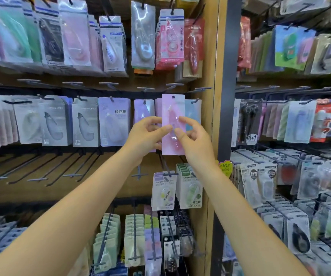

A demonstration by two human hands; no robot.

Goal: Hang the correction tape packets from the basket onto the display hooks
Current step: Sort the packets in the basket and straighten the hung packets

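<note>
A pink correction tape packet [173,108] is held upright in front of the middle row of the display, its hang hole at the top. My left hand [146,134] pinches its left edge and my right hand [192,136] pinches its right edge around the blister. Behind it hang purple packets [143,110] and a light blue packet [193,113] on their hooks. An empty hook [201,89] juts out just above and to the right of the pink packet. No basket shows in this view.
Hanging packets fill the upper and middle rows. Several bare hooks [41,168] stick out at lower left. A wooden upright [213,96] and a dark metal post [227,96] separate this panel from the crowded rack on the right. Campus packets [177,188] hang below my hands.
</note>
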